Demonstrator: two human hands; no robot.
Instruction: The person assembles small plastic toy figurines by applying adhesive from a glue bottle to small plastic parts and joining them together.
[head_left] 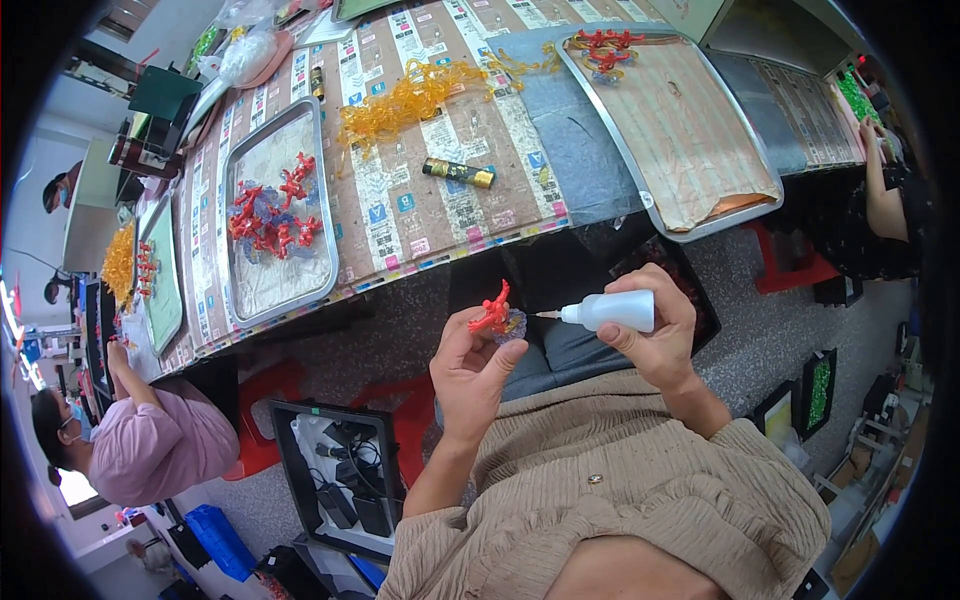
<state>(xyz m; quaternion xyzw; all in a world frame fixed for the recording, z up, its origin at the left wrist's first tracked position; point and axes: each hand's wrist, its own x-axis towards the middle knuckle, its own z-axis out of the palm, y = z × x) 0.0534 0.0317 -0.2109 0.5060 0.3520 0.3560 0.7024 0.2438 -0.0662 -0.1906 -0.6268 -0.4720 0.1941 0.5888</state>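
Above my lap, my left hand (471,378) pinches a small red toy figure (491,311) with a clear bluish base. My right hand (657,330) grips a white squeeze bottle (617,311) lying nearly level, its thin nozzle pointing left at the figure's base. Whether the tip touches the base I cannot tell. On the table, left of my hands, a metal tray (333,262) holds several similar red figures with bluish bases. Another metal tray (690,130), lined with brown paper, has a few red figures at its far end.
Yellow translucent plastic parts (405,103) lie heaped on the table, with a black-and-gold cylinder (458,173) nearer me. Co-workers sit at the left, in a pink top (160,450), and at the far right. A black crate (283,440) of dark adapters and cables stands below, beside red stools (412,410).
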